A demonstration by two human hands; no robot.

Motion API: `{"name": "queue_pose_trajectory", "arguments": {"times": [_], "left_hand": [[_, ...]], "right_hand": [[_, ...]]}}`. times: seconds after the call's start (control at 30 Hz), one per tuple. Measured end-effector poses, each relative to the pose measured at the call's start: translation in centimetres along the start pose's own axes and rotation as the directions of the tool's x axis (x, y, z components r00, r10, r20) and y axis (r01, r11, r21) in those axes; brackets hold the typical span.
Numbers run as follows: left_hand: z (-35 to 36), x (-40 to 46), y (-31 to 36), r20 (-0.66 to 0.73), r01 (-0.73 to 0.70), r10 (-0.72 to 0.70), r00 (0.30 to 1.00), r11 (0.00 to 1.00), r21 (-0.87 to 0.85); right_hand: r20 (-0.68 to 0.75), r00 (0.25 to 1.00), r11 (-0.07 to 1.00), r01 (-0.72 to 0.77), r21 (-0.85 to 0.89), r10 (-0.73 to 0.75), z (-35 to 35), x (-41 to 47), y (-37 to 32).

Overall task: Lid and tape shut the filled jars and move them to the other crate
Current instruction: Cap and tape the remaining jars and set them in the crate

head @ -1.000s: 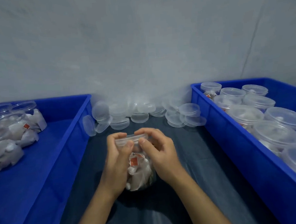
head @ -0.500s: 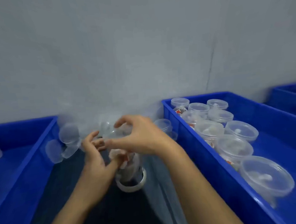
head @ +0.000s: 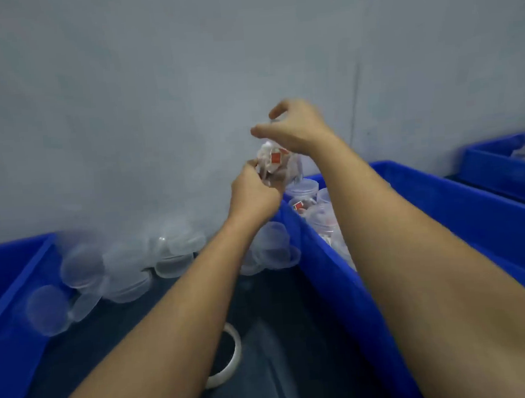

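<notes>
1. Now the jar [head: 279,166] is up off the tabletop [head: 283,337], where it stood between both hands a second ago, and it hangs in the air just above the near corner of the right crate [head: 442,205].
2. Right hand [head: 296,128] fingers curl over the jar's top; left hand [head: 254,193] fingers are clamped round its lower side. Whether tape is on the lid, I cannot tell through the blur.
3. My read: lidding is done and this jar is heading for the right crate, so the move step is under way.
4. Counting: one jar in the fingers; at least three lidded jars [head: 304,192] visible just below them in the right crate, the rest hidden by the right forearm.
5. One tape roll [head: 232,356] lies on the tabletop, well below the fingers, half under the left forearm.
6. Loose lids [head: 172,261] are heaped left of and below the fingers, too blurred to count.
7. Three blue crates in view: right crate, left crate [head: 15,278], and a far crate [head: 501,163] beyond.
</notes>
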State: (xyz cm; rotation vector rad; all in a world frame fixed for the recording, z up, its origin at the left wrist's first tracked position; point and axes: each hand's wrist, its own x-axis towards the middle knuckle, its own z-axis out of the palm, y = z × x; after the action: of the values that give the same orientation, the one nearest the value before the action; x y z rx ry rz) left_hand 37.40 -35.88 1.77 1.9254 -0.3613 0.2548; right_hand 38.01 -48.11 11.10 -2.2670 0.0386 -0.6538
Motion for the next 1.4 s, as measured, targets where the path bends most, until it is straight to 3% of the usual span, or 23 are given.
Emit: {"name": "queue_pose_trajectory", "arguments": {"times": [0.3,0.47,0.6,0.77,0.9,0.97,1.07,1.17,1.27,1.4], "left_hand": [[5.2,6.2,-2.2,0.284,0.038,-0.059,0.957,0.996,0.076],[5.9,6.0,-3.8,0.311,0.020,-0.064,0.948,0.989,0.145],[5.3,5.6,-4.1,0.331,0.064,-0.110,0.937,0.987,0.146],[3.4,3.9,-3.9,0.243,0.071,-0.102,0.964,0.988,0.134],[-0.5,-0.4,-5.5,0.108,0.112,-0.119,0.987,0.992,0.063],[-3.4,-3.1,-7.0,0.049,0.162,-0.165,0.985,0.985,0.063],[-8.4,-8.8,-10.0,-0.047,0.228,-0.225,0.973,0.969,0.097],[-12.6,-15.8,-13.1,-0.178,0.281,-0.254,0.951,0.948,0.146],[-15.7,-21.2,-15.6,-0.311,0.344,-0.304,0.900,0.935,0.082],[-18.4,-23.8,-17.5,-0.397,0.348,-0.411,0.821,0.911,-0.223]], "right_hand": [[-0.110,0.989,0.996,-0.093,0.014,0.094,1.4,4.8,8.6],[-0.071,0.991,0.992,-0.113,0.062,0.117,1.9,4.9,10.9],[-0.061,0.992,0.994,-0.108,-0.033,0.106,1.6,4.3,10.5],[-0.250,0.968,0.974,-0.026,-0.225,-0.032,2.0,2.6,7.5],[-0.297,0.918,0.945,0.185,-0.269,-0.264,5.2,-0.9,3.5],[-0.202,0.918,0.922,0.286,-0.262,-0.342,8.0,-3.2,1.9],[0.249,0.931,0.936,0.310,-0.166,-0.265,13.3,-7.6,0.4],[0.603,0.778,0.925,0.340,-0.169,-0.175,18.7,-13.1,0.6],[0.679,0.721,0.878,0.405,-0.256,-0.134,22.7,-18.0,1.3],[0.593,0.793,0.798,0.446,-0.406,-0.142,24.9,-20.4,1.2]]}}
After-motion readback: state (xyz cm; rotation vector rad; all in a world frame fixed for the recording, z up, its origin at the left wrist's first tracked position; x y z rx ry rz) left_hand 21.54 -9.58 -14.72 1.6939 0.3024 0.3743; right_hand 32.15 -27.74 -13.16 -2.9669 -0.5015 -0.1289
